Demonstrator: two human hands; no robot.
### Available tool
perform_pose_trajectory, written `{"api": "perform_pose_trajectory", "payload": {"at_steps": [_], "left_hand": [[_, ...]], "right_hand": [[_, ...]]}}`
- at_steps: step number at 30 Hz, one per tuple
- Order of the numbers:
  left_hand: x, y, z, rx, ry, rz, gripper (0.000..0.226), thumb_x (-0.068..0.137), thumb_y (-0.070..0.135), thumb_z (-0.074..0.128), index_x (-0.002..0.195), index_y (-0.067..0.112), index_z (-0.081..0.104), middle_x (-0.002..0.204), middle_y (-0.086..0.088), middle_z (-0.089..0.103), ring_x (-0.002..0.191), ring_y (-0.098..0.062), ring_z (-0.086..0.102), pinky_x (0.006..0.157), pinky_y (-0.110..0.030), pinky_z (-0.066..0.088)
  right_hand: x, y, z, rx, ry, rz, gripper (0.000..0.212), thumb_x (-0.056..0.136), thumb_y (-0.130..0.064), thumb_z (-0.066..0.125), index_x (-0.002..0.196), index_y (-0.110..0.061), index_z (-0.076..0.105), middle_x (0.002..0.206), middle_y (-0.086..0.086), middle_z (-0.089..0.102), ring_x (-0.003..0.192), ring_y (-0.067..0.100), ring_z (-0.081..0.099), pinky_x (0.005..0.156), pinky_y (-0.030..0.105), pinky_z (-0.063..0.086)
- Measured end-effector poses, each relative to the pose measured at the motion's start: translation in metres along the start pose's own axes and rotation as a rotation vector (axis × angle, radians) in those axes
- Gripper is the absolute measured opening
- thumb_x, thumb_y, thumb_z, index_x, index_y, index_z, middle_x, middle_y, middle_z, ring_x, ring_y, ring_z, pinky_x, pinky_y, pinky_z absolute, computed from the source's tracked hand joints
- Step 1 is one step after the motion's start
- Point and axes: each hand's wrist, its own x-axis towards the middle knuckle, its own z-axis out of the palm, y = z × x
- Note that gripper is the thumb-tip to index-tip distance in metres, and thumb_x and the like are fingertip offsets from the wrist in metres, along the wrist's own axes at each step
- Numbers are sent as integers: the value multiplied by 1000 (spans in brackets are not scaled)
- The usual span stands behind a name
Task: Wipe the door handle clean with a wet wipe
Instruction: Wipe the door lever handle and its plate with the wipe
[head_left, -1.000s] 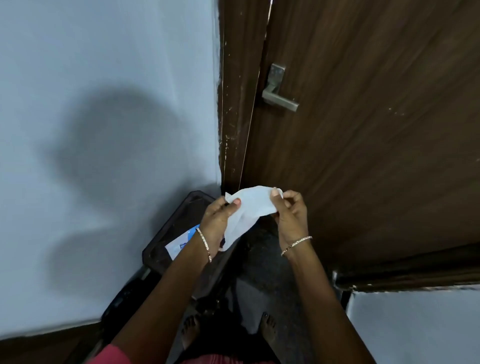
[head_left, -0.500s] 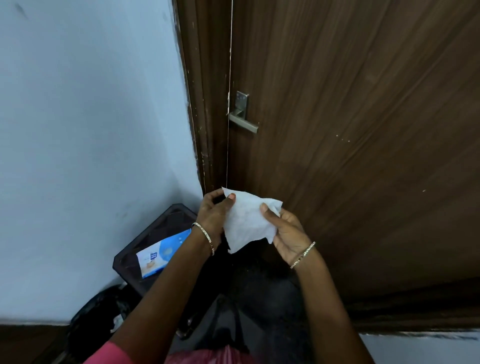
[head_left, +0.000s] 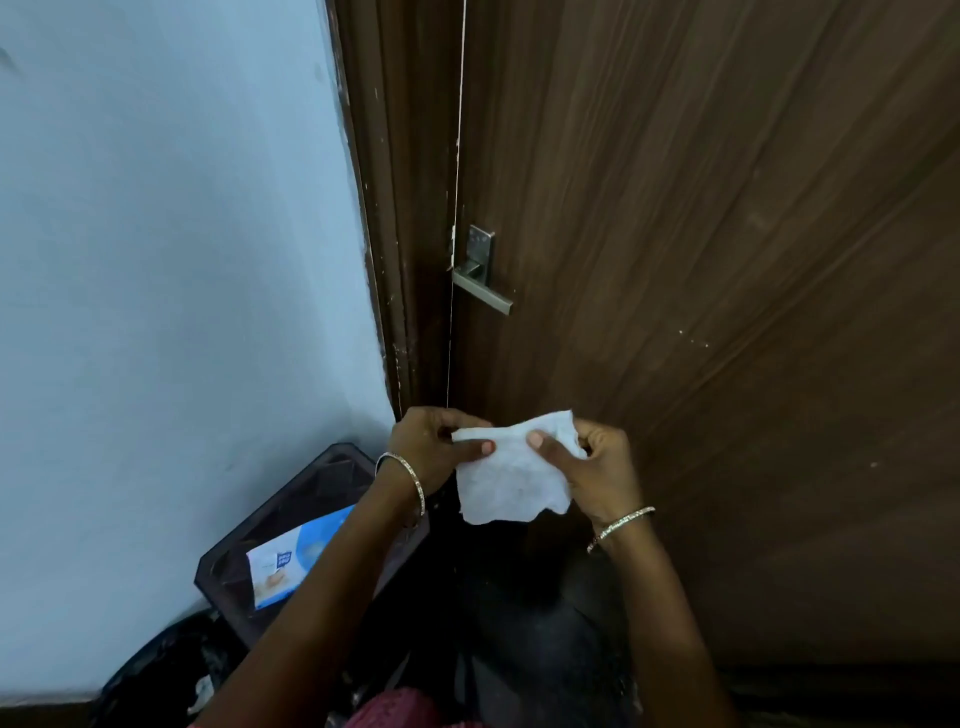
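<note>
A person's left hand (head_left: 434, 447) and right hand (head_left: 597, 470) hold a white wet wipe (head_left: 511, 475) spread between them at about waist height, each hand's grip pinched shut on a top corner, thumb in front and fingers behind, so the sheet hangs loosely below. Above the hands and well apart from the wipe, a silver lever door handle (head_left: 480, 288) juts from the left edge of a dark brown wooden door (head_left: 727, 260), beside a pale blue wall (head_left: 171, 234). Lower left, a dark bin (head_left: 291, 512) holds what seems to be a blue and white wipes packet (head_left: 291, 564).
</note>
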Motion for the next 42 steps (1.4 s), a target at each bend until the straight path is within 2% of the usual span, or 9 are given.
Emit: {"api": "perform_pose_trajectory", "payload": {"at_steps": [5, 12, 16, 19, 24, 29, 33, 39, 42], "left_hand": [[54, 4, -3, -69, 31, 6, 13, 84, 17, 77, 95, 10, 77, 89, -3, 75, 86, -17, 69, 75, -26, 58], [124, 2, -15, -441, -17, -129, 17, 93, 17, 65, 88, 0, 70, 82, -6, 69, 74, -14, 64, 63, -23, 54], [156, -2, -24, -518, 32, -273, 21, 97, 29, 60, 99, 11, 70, 93, -2, 74, 82, -15, 70, 70, -28, 55], [177, -7, -31, -581, 56, -327, 18, 99, 27, 57, 95, 15, 70, 93, -3, 73, 83, -17, 69, 73, -30, 54], [194, -10, -30, -626, 42, -388, 14, 100, 22, 56, 94, 19, 68, 91, -4, 73, 77, -16, 69, 69, -29, 54], [198, -20, -36, -617, 25, -405, 15, 98, 26, 59, 93, 19, 71, 89, 0, 76, 79, -15, 72, 66, -28, 54], [201, -28, -39, -600, 34, -427, 16, 99, 24, 57, 96, 16, 70, 88, -1, 74, 76, -14, 70, 68, -27, 53], [201, -28, -41, -638, 29, -437, 11, 98, 19, 58, 100, 13, 67, 85, -3, 75, 73, -15, 70, 69, -29, 54], [201, -27, -40, -625, 10, -433, 11, 99, 20, 58, 98, 15, 68, 87, -2, 75, 75, -15, 71, 69, -29, 55]], "right_hand": [[47, -10, 2, -149, 34, 3, 30, 83, -31, 83, 87, -2, 77, 85, 14, 75, 80, 32, 73, 68, 41, 59], [120, -42, 28, 389, 73, 301, 17, 89, -25, 78, 90, -7, 77, 96, 20, 79, 94, 36, 76, 87, 51, 60], [140, -55, 45, -105, 539, -169, 17, 87, -33, 79, 84, -20, 68, 73, -14, 68, 66, -6, 64, 69, 14, 54], [150, -59, 59, -361, 643, -516, 19, 91, -24, 76, 86, -17, 59, 80, -14, 62, 67, -5, 55, 69, -1, 39], [159, -37, 94, -506, 208, -455, 24, 85, -20, 79, 101, -8, 66, 93, 6, 76, 85, 22, 75, 73, 28, 54], [161, -28, 98, -443, 124, -496, 33, 94, -42, 66, 113, -17, 76, 129, 6, 73, 121, 15, 67, 105, 38, 52], [169, -27, 106, -557, 204, -565, 29, 88, 4, 71, 112, -12, 78, 121, 8, 76, 110, 22, 74, 93, 41, 59], [189, -51, 137, -706, 301, -566, 16, 86, -20, 78, 101, -14, 79, 74, 4, 78, 70, 22, 76, 64, 34, 63], [184, -45, 126, -694, 295, -550, 18, 84, -21, 83, 101, -14, 81, 78, 6, 80, 68, 22, 77, 58, 31, 61]]}}
